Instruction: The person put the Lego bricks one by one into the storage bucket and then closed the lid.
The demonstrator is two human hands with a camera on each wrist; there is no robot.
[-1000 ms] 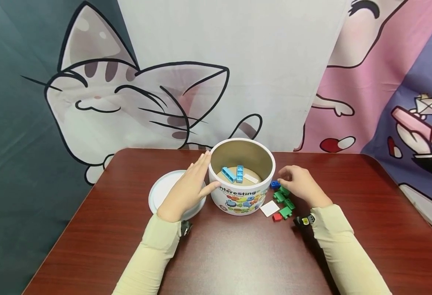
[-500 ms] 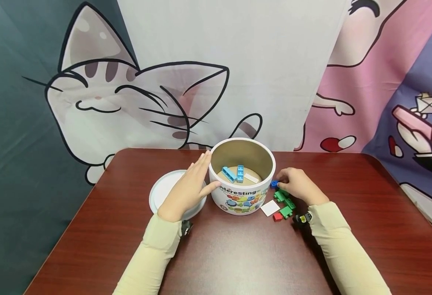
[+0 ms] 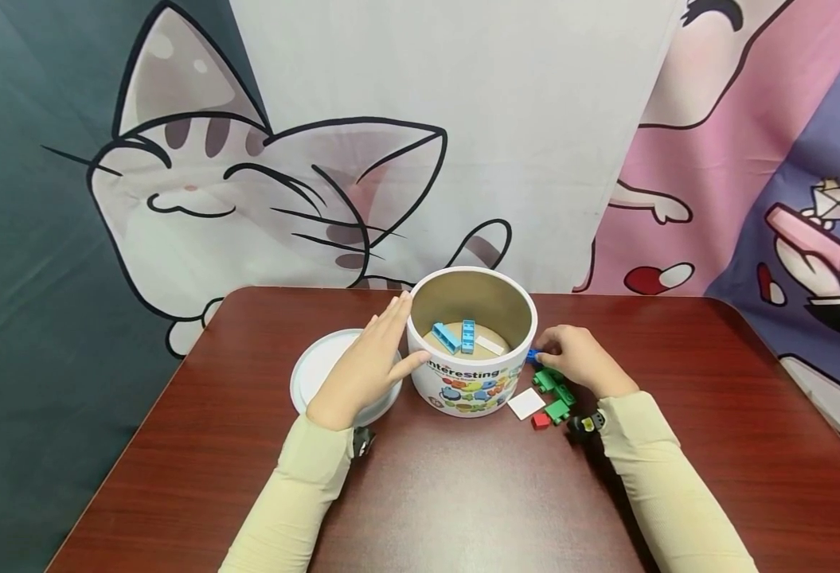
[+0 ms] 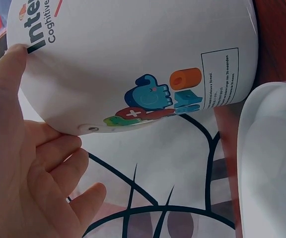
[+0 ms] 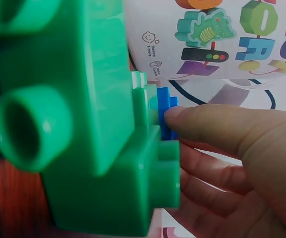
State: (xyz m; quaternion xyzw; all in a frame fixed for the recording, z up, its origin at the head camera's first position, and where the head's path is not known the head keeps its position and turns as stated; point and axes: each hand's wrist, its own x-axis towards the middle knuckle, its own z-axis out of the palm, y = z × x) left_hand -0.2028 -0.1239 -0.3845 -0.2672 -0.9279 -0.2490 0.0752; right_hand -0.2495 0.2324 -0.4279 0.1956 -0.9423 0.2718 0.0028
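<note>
A white printed bucket (image 3: 466, 390) stands upright on the table. Inside it lie two light blue building blocks (image 3: 467, 337) and a white piece (image 3: 490, 345). My left hand (image 3: 365, 362) rests against the bucket's left side, fingers straight and thumb apart, as the left wrist view also shows. To the right of the bucket, my right hand (image 3: 580, 362) pinches a blue building block (image 5: 164, 111), which its fingers partly cover. Several green building blocks (image 3: 557, 411) lie just in front of that hand, with a red block (image 3: 541, 421) and a white square piece (image 3: 526, 403) nearby.
A white round lid (image 3: 315, 372) lies on the table left of the bucket, partly under the left hand in the head view. The brown table (image 3: 448, 493) ends at its far edge before a curtain (image 3: 534, 119) printed with cartoon figures.
My right hand has come slightly down and left onto the blue block, its fingers now closer around it. The left hand and the bucket look the same.
</note>
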